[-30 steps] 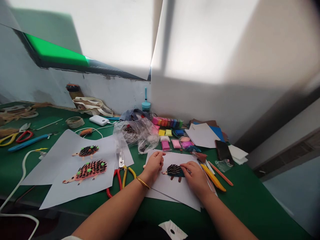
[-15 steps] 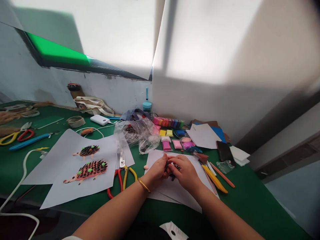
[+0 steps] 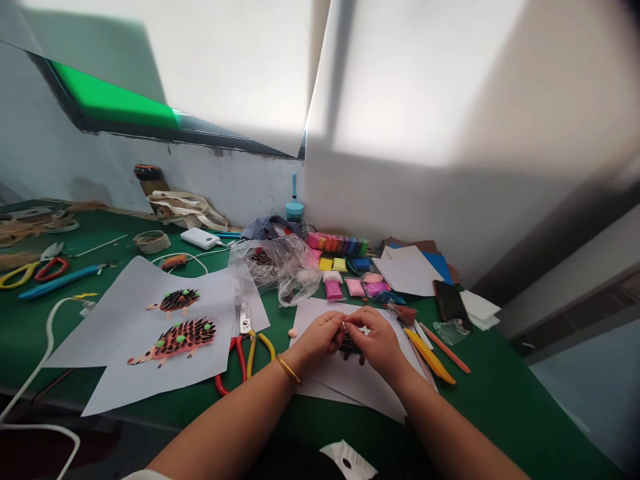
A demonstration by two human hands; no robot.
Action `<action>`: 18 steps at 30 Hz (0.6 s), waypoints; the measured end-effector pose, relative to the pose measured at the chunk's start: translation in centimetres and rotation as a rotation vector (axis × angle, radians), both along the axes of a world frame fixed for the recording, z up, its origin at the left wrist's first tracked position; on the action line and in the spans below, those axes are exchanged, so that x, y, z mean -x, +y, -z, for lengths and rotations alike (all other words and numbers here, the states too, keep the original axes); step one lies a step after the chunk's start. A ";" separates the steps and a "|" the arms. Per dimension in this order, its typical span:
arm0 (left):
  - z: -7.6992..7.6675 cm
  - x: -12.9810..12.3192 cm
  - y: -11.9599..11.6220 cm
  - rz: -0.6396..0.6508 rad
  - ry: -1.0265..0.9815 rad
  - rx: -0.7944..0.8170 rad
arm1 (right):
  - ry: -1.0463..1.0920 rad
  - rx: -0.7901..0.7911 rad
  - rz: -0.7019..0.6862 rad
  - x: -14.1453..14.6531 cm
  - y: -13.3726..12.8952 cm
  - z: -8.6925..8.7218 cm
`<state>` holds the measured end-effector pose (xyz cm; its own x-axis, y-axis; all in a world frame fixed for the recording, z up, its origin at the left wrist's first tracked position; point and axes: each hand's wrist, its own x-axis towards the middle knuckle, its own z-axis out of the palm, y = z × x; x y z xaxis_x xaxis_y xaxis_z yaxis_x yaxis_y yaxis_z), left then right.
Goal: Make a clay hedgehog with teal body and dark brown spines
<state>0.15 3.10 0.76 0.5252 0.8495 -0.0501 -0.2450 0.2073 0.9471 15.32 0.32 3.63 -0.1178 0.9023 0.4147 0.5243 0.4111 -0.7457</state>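
My left hand (image 3: 320, 339), with a gold bangle at its wrist, is closed with thumb and fingertips pressed together. Against it my right hand (image 3: 376, 341) pinches too. A tiny pale bit shows where the fingertips meet, too small to name. Right below the fingers lies a dark hedgehog figure (image 3: 352, 345) with black seed-like spines and brown legs, partly covered by my hands. It rests on white paper (image 3: 333, 388). Left of the hands, a small peach clay ball (image 3: 292, 333) sits near the paper's edge.
Finished-looking hedgehog pictures (image 3: 184, 339) lie at left beside red-and-yellow-handled scissors (image 3: 245, 353). Clay packets (image 3: 333, 289) and a plastic bag of seeds (image 3: 273, 263) are behind the hands. A yellow cutter (image 3: 430, 357) lies at right, near a dark phone-like object (image 3: 450, 303).
My hands have lifted off the hedgehog figure, so more of its body and legs shows. The fingertips now meet just above it in a pinch.
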 end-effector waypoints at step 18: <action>0.0 0.0 -0.2 0.030 0.079 -0.034 | -0.050 0.016 -0.010 0.0 -0.2 0.3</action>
<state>0.14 2.94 0.75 0.5462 0.8352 -0.0641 -0.1630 0.1811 0.9699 15.31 0.12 3.38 -0.1467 0.9076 0.3933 0.5570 0.4044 -0.7254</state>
